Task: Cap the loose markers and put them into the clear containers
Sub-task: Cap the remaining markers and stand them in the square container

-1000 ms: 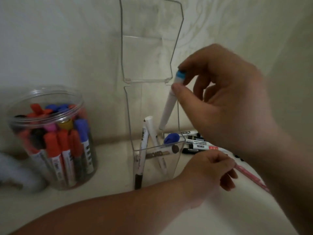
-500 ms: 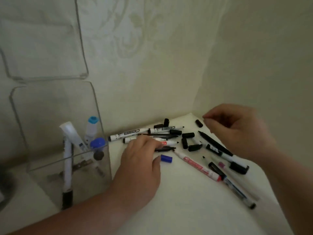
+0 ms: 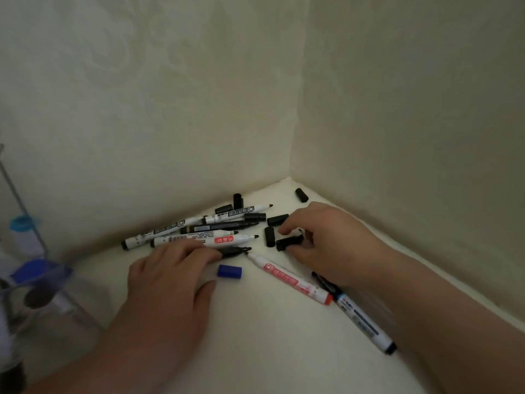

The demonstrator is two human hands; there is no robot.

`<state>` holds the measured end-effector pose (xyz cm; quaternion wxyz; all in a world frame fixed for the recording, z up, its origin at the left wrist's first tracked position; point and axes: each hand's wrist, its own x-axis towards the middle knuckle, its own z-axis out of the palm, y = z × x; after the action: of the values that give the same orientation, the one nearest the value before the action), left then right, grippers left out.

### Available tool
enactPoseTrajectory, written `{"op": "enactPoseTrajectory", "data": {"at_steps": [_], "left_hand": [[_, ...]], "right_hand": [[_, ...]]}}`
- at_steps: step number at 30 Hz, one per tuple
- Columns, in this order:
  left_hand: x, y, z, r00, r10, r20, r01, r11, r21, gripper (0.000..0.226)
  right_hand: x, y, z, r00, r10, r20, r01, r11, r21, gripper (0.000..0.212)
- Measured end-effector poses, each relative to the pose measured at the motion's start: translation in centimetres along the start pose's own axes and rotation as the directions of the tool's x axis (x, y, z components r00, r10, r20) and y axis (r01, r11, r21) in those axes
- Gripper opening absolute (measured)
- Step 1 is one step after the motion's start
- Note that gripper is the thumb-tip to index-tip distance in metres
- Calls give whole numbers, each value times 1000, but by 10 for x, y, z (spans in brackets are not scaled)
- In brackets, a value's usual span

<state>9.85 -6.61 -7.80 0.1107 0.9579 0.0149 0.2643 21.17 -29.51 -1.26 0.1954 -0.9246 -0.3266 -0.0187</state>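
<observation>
Returning from clear container (image 3: 37, 237) to centre-frame pile (image 3: 199, 231) | right hand (image 3: 326, 240) pinches black cap (image 3: 287, 242) | left hand (image 3: 170, 277) flat on black marker (image 3: 235, 250) | capping likely next

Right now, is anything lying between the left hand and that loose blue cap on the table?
Nothing visible. The blue cap lies on bare table beside the left hand, just past its thumb and forefinger. The right hand pinches a black cap farther off.
</observation>
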Motion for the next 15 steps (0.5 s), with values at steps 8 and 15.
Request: {"op": "enactPoseTrajectory", "data": {"at_steps": [8,15], "left_hand": [[2,-3,-1,997,22,-76,-14,995,101,41],[2,-4,2,997,-69,-17,69,997,26,23]], "right_hand": [[7,0,10,998,-53,-36,52,998,-30,22],[2,2,13,975,-161,-156,173,983,65,27]]}}
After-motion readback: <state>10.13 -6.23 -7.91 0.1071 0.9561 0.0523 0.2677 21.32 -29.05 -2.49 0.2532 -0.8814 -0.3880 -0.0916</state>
